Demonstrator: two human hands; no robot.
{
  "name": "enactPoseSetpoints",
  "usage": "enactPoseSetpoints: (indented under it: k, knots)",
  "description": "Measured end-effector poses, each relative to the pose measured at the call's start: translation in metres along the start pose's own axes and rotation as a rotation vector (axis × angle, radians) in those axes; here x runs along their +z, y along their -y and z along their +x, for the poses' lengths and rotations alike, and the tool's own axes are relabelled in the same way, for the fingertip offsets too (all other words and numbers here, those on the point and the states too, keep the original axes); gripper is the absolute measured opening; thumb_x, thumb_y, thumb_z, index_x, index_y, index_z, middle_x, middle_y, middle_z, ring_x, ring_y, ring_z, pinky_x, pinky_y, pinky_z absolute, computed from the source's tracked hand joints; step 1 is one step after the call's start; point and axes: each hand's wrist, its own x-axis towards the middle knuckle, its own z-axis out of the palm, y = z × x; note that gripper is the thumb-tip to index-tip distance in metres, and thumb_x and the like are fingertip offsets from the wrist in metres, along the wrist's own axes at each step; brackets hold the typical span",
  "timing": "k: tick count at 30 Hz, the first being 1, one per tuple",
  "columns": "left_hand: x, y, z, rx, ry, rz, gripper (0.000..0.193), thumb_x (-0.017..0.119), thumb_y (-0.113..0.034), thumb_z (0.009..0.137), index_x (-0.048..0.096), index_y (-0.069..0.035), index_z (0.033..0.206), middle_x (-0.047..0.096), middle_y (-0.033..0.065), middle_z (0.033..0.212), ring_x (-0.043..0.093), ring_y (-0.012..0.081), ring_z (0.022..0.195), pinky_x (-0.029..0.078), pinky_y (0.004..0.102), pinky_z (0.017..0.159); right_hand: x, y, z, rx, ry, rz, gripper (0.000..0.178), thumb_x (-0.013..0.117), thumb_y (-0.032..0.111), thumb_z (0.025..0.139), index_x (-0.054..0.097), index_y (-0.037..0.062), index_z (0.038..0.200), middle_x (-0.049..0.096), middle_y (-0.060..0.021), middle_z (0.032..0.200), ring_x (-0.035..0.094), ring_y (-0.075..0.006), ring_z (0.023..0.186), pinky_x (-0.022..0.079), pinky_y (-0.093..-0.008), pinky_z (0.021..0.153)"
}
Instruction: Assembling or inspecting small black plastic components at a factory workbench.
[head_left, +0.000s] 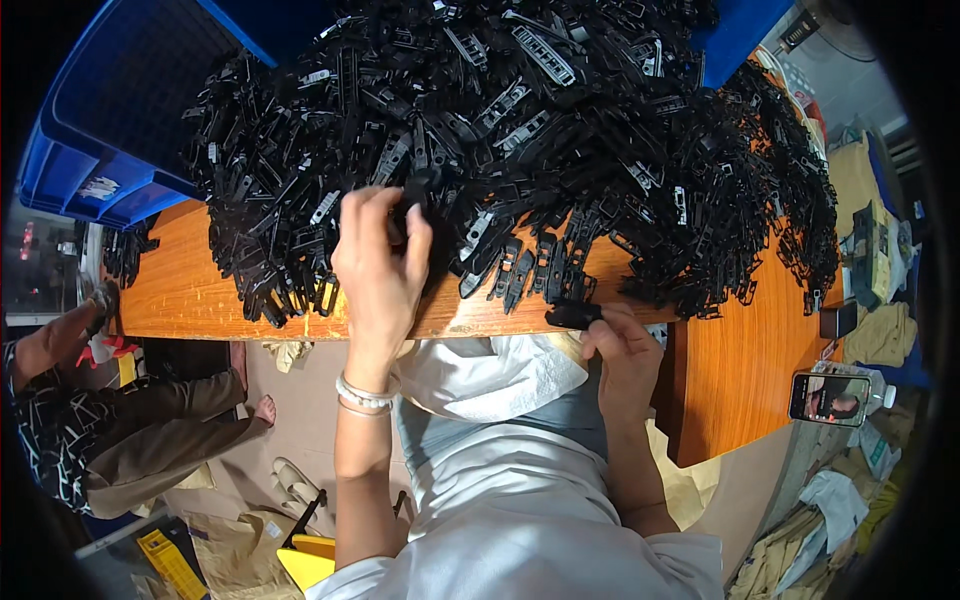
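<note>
A big heap of small black plastic parts [420,100] covers the table. My left hand [378,265] reaches over the heap's near edge, its fingers curled and the thumb apart from them. A dark, blurred black plastic part [424,186] is at its fingertips; its full shape is hidden. At the table's front edge, my right hand [628,352] pinches a longer black plastic part [573,316] between thumb and fingers. Just beyond it, several slim black clip-like parts [545,268] lie on the bare wood.
The orange wooden table [745,370] extends to the right. Blue crates [110,180] stand at the left. A phone [830,398] with a lit screen leans against a clear bottle on the right. Another person [110,420] sits at the left, near a yellow stool [308,562].
</note>
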Motion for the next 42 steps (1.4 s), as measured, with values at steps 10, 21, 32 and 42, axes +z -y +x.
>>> enactPoseSetpoints:
  k: [10,21,32,42]
  knots:
    - [0.003,-0.018,-0.054,-0.185,0.358,-0.861,0.015,0.058,-0.003,0.078,0.064,0.003,0.09,0.065,0.0157,0.091,0.063,0.0237,0.08,0.049,0.0294,0.074,0.025,0.027,0.008,0.224,0.169,0.331,0.017,0.055,0.0,0.078,0.059,-0.0103,0.092,0.059,-0.0101,0.081,0.051,-0.0112,0.061,0.04,-0.0214,0.058]
    - [0.0,-0.031,-0.062,-0.254,0.555,-0.621,0.022,0.057,0.002,0.077,0.062,0.003,0.098,0.065,0.0112,0.081,0.062,0.0178,0.07,0.049,0.026,0.065,0.033,0.023,0.007,0.131,0.101,-0.035,0.009,0.058,-0.004,0.075,0.059,-0.0105,0.08,0.056,-0.0061,0.08,0.052,-0.0096,0.057,0.043,-0.0199,0.057]
    - [0.003,-0.035,-0.063,-0.531,0.571,-1.076,0.015,0.068,-0.005,0.074,0.062,0.005,0.083,0.056,0.0041,0.079,0.049,0.0076,0.071,0.037,0.0207,0.06,0.031,0.015,0.006,-0.127,0.177,-0.209,0.018,0.063,-0.01,0.066,0.06,-0.006,0.084,0.055,-0.0044,0.081,0.051,-0.0089,0.068,0.042,-0.0201,0.061]
    - [0.016,-0.036,-0.003,0.01,0.73,-0.866,0.017,0.063,-0.01,0.078,0.061,0.005,0.086,0.059,0.0107,0.082,0.057,0.0192,0.073,0.045,0.028,0.065,0.012,0.011,0.014,0.052,0.087,0.092,0.021,0.055,-0.002,0.078,0.057,-0.0061,0.098,0.058,-0.0091,0.074,0.051,-0.0099,0.055,0.04,-0.0201,0.053]
